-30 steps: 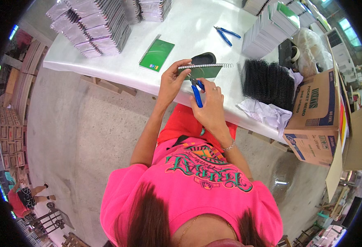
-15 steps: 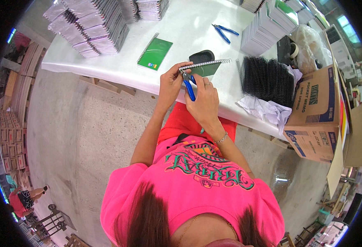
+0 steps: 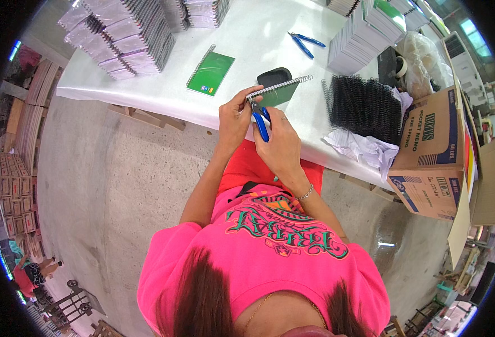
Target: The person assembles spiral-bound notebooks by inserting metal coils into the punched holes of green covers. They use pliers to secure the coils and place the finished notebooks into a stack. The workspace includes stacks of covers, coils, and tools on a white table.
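Observation:
Between my hands, at the table's near edge, is a small green spiral notebook (image 3: 281, 95), its wire coil running along the upper side and sticking out past the right end. My left hand (image 3: 234, 119) is closed on the notebook's left end. In my right hand (image 3: 278, 141) are blue-handled wire cutters (image 3: 260, 128), fingers wrapped round the grips. Their metal jaws are at the coil's left end, next to my left fingertips; whether they touch the wire is too small to tell. Another green spiral notebook (image 3: 216, 74) lies flat to the left. Behind the held notebook sits a dark rounded pad (image 3: 271, 77).
Tall stacks of spiral notebooks (image 3: 132, 42) stand at the back left. Farther back lie other blue cutters (image 3: 304, 45). To the right are a stack of page blocks (image 3: 361, 42), a heap of black coils (image 3: 365, 110), crumpled white paper (image 3: 365, 150) and an open cardboard box (image 3: 427, 149).
The held notebook has tilted slightly, its right end rising. My right hand and the cutters have shifted a little down, with the jaws still by the coil's left end.

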The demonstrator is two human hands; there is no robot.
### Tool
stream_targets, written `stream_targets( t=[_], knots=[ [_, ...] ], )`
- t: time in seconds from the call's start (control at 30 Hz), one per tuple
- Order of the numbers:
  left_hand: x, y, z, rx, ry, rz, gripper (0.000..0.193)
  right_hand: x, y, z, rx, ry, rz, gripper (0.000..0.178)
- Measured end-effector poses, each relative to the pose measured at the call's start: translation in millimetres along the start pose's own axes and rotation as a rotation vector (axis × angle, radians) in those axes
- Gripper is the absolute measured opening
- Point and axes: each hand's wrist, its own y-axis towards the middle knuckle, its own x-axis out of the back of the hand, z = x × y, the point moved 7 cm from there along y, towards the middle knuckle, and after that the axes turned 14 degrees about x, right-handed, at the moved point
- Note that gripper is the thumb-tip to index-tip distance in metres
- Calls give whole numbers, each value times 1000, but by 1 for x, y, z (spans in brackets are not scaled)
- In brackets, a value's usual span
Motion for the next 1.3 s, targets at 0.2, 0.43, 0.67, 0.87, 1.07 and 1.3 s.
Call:
stream_targets(
  t=[0.2, 0.43, 0.67, 0.87, 1.07, 1.3],
  knots=[
    [-2, -2, -1, -10, 9, -3, 35, 3, -1, 1, -6, -5, 3, 36],
    [-2, -11, -20, 15, 161, -18, 39, -32, -16, -9, -615, 1790, 589, 21],
    [20, -3, -62, -98, 348, 208, 36, 0, -6, -39, -342, 1033, 504, 43],
    [67, 50, -129, -468, 691, 183, 41, 17, -1, -93, -102, -94, 83, 57],
    [43, 151, -74, -398, 1169, 462, 50, 15, -7, -105, -93, -397, -44, 61],
    [36, 167, -14, -276, 1351, 395, 53, 21, -14, -122, -193, -342, -66, 49]
  ],
)
